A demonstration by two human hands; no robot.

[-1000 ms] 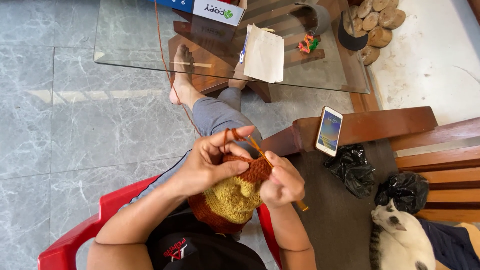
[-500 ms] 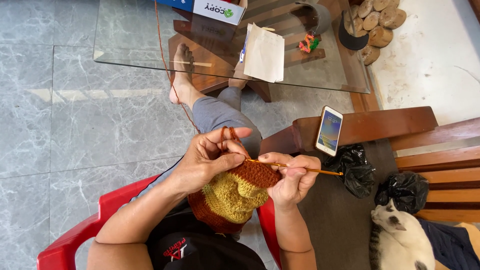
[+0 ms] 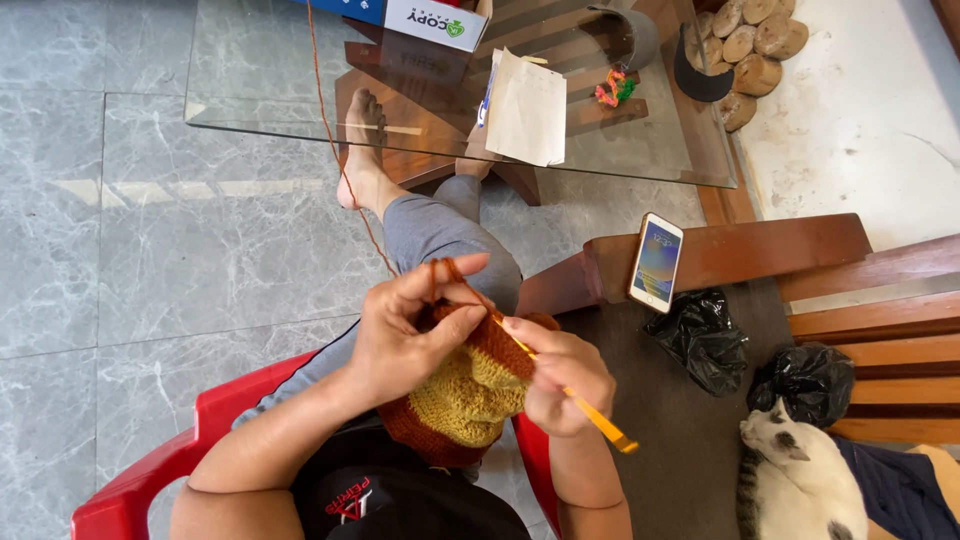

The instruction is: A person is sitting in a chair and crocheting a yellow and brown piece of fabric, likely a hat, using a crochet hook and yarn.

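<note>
Mid-stitch: left hand (image 3: 405,335) pinches the yellow-and-rust crocheted piece (image 3: 470,395); right hand (image 3: 560,385) grips an orange hook (image 3: 590,410), seemingly needing yarn next.

Single head camera looks steeply down, close over lap.

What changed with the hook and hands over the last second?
The right hand swung the orange crochet hook out level toward the phone, then brought it back slanting down. The left hand kept gripping the brown-and-yellow crochet piece with yarn looped over its fingers. The cat stayed put.
</note>
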